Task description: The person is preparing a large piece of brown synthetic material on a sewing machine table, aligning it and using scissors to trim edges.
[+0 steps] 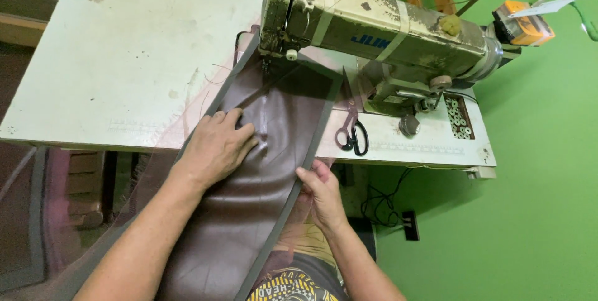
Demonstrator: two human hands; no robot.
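A long piece of dark brown leather-like fabric (274, 108) with grey edge strips runs from my lap up under the needle of an old cream sewing machine (374, 33). My left hand (215, 148) lies flat on the fabric's left side, fingers spread, pressing it onto the table. My right hand (321, 189) pinches the grey strip on the fabric's right edge at the table's front edge. A thin pink see-through layer lies over and beside the fabric.
Scissors with black handles (352, 129) lie on the white table (124, 58) just right of the fabric. A tray of bobbins (460, 117) sits at the right. An orange device (520, 23) stands behind the machine. Cables and a plug (408, 223) lie on the green floor.
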